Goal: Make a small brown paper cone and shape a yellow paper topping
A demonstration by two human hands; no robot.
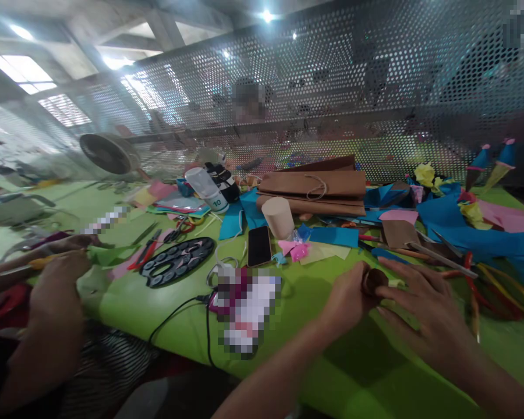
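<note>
A small brown paper roll (374,280), curled with its round end toward me, sits in my left hand (347,295), whose fingers close around it. My right hand (423,302) reaches in from the right with fingers stretched out and apart, the tips at the roll's side. A small pale yellow-green scrap (396,284) shows between the hands. Scissors with red and yellow handles (506,291) lie just right of my right hand. Behind the hands are blue paper (445,209) and a brown paper piece (399,233).
A black phone (259,246), a beige cup (278,217) and folded brown paper (314,189) stand along the green table (174,326). A black palette (177,262) and red-handled scissors (148,250) lie left. A co-worker's arms (56,297) are at far left. A perforated metal screen (305,87) rises behind.
</note>
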